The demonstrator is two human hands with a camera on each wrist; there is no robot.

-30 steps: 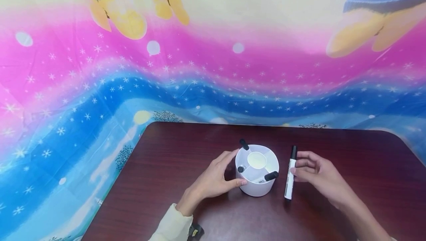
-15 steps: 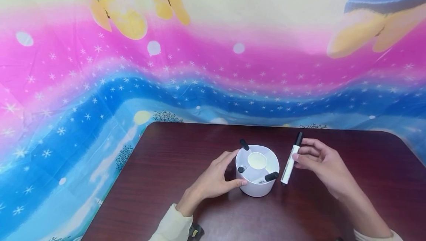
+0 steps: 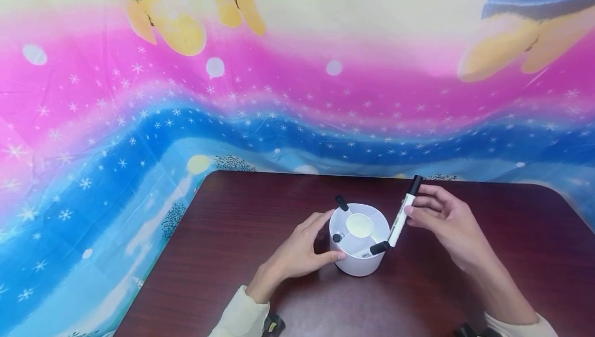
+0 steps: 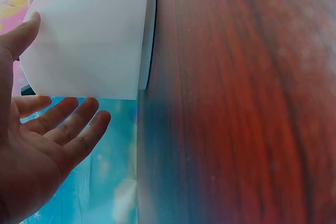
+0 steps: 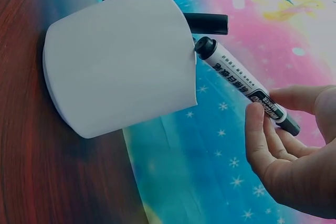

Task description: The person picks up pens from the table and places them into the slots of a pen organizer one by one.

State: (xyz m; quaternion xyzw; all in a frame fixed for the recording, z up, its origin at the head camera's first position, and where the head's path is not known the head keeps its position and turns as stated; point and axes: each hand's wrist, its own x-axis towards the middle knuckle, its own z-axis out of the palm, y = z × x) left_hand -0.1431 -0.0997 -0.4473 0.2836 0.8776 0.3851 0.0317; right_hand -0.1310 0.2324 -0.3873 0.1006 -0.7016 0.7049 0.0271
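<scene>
A round white pen holder [image 3: 361, 266] with divided compartments and a central cup stands on the table. Three black-capped markers lean in it: one marker [image 3: 341, 202] at the back, another marker [image 3: 337, 237] at the left, a third marker [image 3: 379, 247] at the front right. My left hand [image 3: 299, 251] holds the holder from the left, thumb on the near wall, index finger toward the back. My right hand [image 3: 446, 218] pinches a white whiteboard marker [image 5: 236, 77] between thumb and fingers, black cap up, tilted. Its lower black end is right at the holder's right rim.
The dark red wooden table [image 3: 241, 208] has rounded far corners. Behind it hangs a colourful printed cloth [image 3: 288, 94]. Black wrist straps [image 3: 273, 324] show by the sleeve at the bottom edge.
My right hand has raised the marker and brought it left to the holder's rim, tilting its cap end to the right. The left hand and the holder have stayed in place.
</scene>
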